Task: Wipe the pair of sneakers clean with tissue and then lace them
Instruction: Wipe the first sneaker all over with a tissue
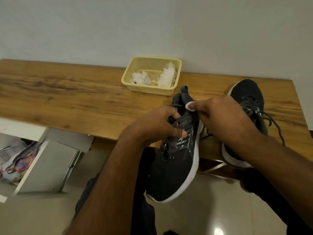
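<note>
The left hand [157, 126] grips the sneaker [176, 160] off the counter [67, 99] edge, steadying it; the right hand [220, 119] pinches tissue [190, 106] against its collar. The second sneaker [247, 106] waits on the counter.

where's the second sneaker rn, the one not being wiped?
In the head view the second sneaker lies on the wooden table at the right, toe toward the wall, partly behind the right hand, right of the yellow basket.
</note>
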